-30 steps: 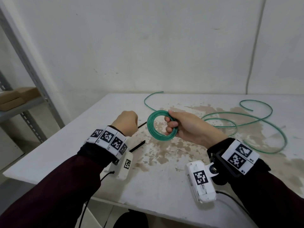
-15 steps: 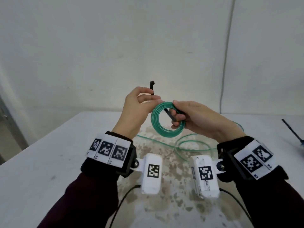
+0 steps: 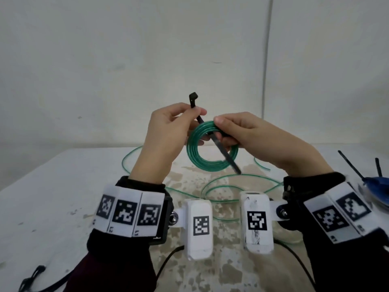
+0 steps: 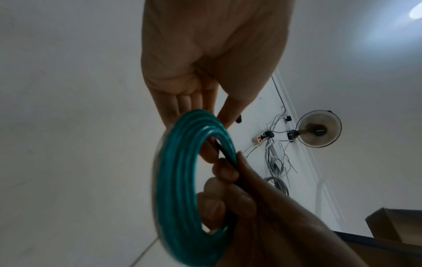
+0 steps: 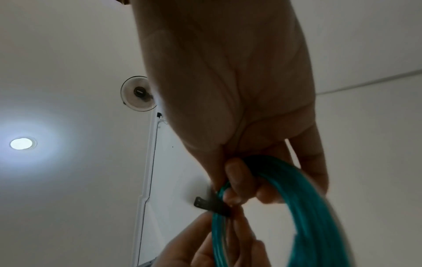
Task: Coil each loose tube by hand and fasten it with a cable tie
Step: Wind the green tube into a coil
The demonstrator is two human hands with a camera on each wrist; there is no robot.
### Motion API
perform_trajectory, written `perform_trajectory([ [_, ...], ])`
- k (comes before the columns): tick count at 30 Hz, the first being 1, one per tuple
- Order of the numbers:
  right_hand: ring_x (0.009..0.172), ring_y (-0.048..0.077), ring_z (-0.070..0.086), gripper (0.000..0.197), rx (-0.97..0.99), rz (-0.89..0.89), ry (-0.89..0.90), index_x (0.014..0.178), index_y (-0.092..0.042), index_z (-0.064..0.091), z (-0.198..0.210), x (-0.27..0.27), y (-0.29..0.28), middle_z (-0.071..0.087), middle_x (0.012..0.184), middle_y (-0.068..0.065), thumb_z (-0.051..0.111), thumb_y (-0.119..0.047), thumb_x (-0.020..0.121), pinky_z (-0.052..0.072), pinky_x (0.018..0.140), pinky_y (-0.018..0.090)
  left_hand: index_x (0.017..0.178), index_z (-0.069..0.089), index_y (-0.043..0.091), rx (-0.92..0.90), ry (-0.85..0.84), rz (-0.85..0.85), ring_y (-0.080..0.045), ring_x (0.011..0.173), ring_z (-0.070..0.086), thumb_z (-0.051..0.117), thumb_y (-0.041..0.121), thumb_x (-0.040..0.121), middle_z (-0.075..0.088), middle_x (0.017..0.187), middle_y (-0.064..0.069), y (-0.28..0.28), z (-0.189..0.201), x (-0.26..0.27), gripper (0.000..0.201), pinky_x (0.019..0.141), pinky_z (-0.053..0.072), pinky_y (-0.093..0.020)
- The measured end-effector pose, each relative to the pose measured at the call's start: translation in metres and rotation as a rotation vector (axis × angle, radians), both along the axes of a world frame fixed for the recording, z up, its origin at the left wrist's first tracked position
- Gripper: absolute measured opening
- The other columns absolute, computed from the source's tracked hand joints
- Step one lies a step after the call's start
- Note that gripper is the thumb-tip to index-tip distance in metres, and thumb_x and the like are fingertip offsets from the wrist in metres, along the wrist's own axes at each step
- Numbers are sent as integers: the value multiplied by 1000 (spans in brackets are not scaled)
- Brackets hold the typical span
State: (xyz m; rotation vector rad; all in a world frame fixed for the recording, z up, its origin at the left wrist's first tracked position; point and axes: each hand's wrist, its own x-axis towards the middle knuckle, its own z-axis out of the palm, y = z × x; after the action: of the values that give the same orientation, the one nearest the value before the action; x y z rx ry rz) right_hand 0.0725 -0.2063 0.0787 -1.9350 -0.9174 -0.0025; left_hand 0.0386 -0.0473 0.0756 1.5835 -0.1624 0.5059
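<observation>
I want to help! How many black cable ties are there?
3: one cable tie pinched by the left hand through the green coil, two ties far right; others may be hidden.

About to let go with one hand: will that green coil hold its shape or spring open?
Likely to spring open: the green coil has no closed tie yet, and the right hand pinches its loops together. The loose tube on the table lies in wide curves, so it seems springy. It looks light. The cable tie looks stiff.

A white, brown-stained table [image 3: 52, 207] is seen. Loose green tubing [image 3: 221, 182] is spread on it, and a blue object [image 3: 376, 183] is set at its right edge.
</observation>
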Motion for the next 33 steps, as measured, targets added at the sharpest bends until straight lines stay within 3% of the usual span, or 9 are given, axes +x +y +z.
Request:
perform_trajectory([
  [5,57,11,42,37,36,-11,-82,74,-4,51,-2,3,5,40,58,-3,35,-21,103,44,65,28,89,57,-2,-19,52,-172,-21,44,58,47,11,98,62,54,-12,-1,-1,-2,19,52,54,-27],
  [10,60,12,45,42,-22,-19,-128,78,1,54,-2,-1,4,45,63,4,35,-26,103,45,69,38,90,48,4,-30,98,-310,-13,37,38,40,13,101,55,56,-8,1,-3,-6,16,43,39,-23],
  [15,64,16,47,44,-6,-29,-121,87,6,57,-2,-8,10,47,59,0,34,-27,104,41,72,36,81,45,8,-5,31,-221,-9,34,24,43,14,100,48,52,-7,2,-4,-6,20,40,22,-20],
  [19,73,15,58,17,93,-58,-27,106,-11,53,-4,-10,15,59,81,3,48,-25,98,47,80,38,79,50,9,-56,-39,-105,-8,31,25,49,14,98,47,49,-6,2,-5,-4,19,37,24,-16],
  [21,92,11,61,25,106,-67,-108,114,-24,52,-1,-10,11,58,100,-4,62,-22,91,51,90,40,79,51,9,-112,-57,-80,-8,30,24,51,13,97,47,47,-6,6,-5,-2,19,36,24,-16],
  [23,106,11,57,25,124,-56,-225,109,-29,61,3,-12,9,57,108,-6,69,-24,85,51,92,38,79,51,8,-146,-68,-71,-8,31,24,51,12,97,48,47,-6,10,-5,-1,18,36,23,-15],
  [27,87,12,62,7,246,-50,-268,85,-17,70,8,-18,13,67,89,0,66,-22,88,50,83,40,79,56,9,-154,-86,-84,-9,31,22,54,12,95,50,48,-8,12,-6,1,17,37,21,-16],
  [30,70,5,53,17,226,-23,-248,79,-22,64,5,-22,19,61,66,-12,57,-21,94,43,71,26,79,63,13,-111,-101,-73,-9,32,24,56,15,95,48,48,-8,9,-7,2,18,37,23,-15],
  [33,65,12,45,29,257,-48,-203,77,-10,62,3,-20,21,50,62,-2,49,-25,98,37,67,25,87,69,13,-102,-124,-66,-9,33,25,54,18,96,48,53,-11,11,-8,3,18,39,24,-16],
])
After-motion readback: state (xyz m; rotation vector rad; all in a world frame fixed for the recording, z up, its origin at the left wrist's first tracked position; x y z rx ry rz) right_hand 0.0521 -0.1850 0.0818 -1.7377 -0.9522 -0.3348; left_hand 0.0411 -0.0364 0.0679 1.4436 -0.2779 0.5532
